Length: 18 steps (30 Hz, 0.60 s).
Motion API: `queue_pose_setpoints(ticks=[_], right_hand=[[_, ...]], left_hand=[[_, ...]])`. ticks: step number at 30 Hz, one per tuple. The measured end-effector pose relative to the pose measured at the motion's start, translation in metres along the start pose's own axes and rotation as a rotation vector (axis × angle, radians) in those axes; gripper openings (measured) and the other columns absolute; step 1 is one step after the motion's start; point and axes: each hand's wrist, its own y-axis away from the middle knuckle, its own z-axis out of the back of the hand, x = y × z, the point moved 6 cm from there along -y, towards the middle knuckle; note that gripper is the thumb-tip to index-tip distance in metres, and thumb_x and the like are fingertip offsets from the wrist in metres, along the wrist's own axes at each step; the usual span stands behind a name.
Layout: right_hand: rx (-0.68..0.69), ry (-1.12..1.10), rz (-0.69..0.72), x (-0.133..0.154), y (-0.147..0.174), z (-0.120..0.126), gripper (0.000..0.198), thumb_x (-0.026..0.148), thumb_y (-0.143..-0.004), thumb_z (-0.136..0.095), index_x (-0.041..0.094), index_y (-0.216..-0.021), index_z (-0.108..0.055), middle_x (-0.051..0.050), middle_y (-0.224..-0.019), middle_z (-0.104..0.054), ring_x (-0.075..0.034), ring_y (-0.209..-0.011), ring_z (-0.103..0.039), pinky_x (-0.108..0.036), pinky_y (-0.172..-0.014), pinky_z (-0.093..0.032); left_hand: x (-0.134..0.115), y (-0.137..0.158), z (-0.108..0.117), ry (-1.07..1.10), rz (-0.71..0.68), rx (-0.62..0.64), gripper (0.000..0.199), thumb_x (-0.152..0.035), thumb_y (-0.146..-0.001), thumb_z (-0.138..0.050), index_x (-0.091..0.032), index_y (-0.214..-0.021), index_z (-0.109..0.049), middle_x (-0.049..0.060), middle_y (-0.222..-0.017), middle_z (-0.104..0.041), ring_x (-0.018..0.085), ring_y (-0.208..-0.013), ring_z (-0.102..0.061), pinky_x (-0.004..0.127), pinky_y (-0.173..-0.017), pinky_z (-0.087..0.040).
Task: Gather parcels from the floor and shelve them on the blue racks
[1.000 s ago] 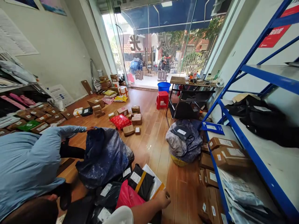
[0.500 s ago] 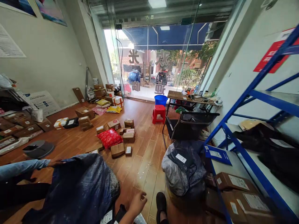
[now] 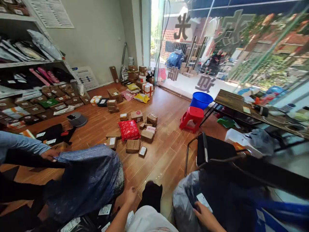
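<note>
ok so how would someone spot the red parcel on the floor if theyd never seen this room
Start at the wooden floor in front of the glass shopfront, where small brown cardboard boxes lie scattered. The red parcel lies among them, left of the red stool. It is the only soft, puffy one there, bright red with a white pattern, while its neighbours are stiff brown cartons.

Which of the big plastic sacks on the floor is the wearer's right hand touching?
The grey sack at lower right: the right hand rests on it by a white label. The blue sack lies left, gripped by a co-worker's hand.
</note>
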Motion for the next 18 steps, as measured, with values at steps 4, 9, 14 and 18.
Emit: queue_pose_setpoints(ticks=[4, 9, 14, 18], right_hand=[[0.23, -0.043, 0.225, 0.086, -0.205, -0.041, 0.047, 0.056, -0.074, -0.052, 0.025, -0.107, -0.066, -0.008, -0.091, -0.073, -0.031, -0.091, -0.071, -0.043, -0.087, -0.054], [0.334, -0.09, 0.24, 0.191, -0.428, -0.126, 0.061, 0.055, -0.081, -0.044, 0.018, -0.13, -0.049, -0.009, -0.094, -0.071, -0.029, -0.088, -0.07, -0.041, -0.085, -0.053], [0.377, 0.009, 0.164, 0.222, -0.604, -0.191, 0.065, 0.055, -0.079, -0.047, 0.018, -0.133, -0.046, -0.013, -0.102, -0.069, -0.032, -0.093, -0.07, -0.046, -0.089, -0.053], [0.297, 0.119, 0.166, 0.213, -0.746, -0.234, 0.061, 0.052, -0.084, -0.045, 0.02, -0.137, -0.046, -0.015, -0.116, -0.068, -0.034, -0.112, -0.066, -0.047, -0.098, -0.052]], left_hand=[[-0.028, -0.101, 0.026, 0.025, 0.158, -0.042, 0.046, -0.026, -0.095, -0.053, -0.009, -0.138, -0.055, 0.018, -0.129, -0.067, 0.025, -0.12, -0.065, 0.029, -0.1, -0.047], [-0.102, -0.27, 0.05, 0.06, 0.327, -0.055, 0.057, -0.026, -0.092, -0.054, -0.007, -0.146, -0.045, 0.025, -0.136, -0.059, 0.031, -0.126, -0.06, 0.036, -0.104, -0.045], [-0.183, -0.438, 0.044, 0.064, 0.355, -0.047, 0.078, -0.028, -0.083, -0.067, -0.014, -0.152, -0.034, 0.021, -0.148, -0.047, 0.032, -0.137, -0.048, 0.038, -0.112, -0.036], [-0.205, -0.552, -0.001, 0.029, 0.372, 0.008, 0.089, -0.026, -0.079, -0.071, -0.014, -0.155, -0.027, 0.021, -0.156, -0.036, 0.033, -0.145, -0.038, 0.038, -0.116, -0.032]])
